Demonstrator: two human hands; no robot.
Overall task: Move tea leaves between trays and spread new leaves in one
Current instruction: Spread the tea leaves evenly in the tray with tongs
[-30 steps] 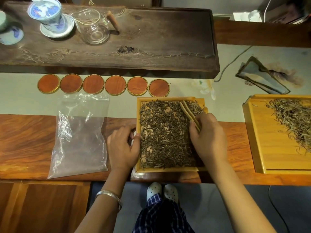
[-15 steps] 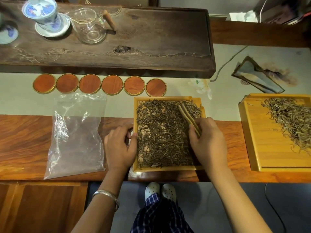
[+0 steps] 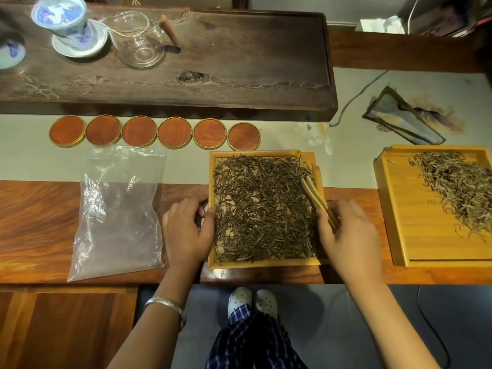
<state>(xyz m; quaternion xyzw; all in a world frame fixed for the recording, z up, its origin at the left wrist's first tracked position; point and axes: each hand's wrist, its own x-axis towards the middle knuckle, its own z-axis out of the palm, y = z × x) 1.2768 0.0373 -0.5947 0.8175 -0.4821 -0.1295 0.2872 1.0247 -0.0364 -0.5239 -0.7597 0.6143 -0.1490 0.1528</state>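
Bamboo tongs (image 3: 315, 197) pinched in right hand (image 3: 346, 235), tips up-left over leaves (image 3: 261, 209); left hand (image 3: 186, 230) gripping tray (image 3: 266, 263) edge.

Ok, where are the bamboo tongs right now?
In the head view, the bamboo tongs are in the right hand, lying over the right edge of the middle tray, tips in the tea leaves.
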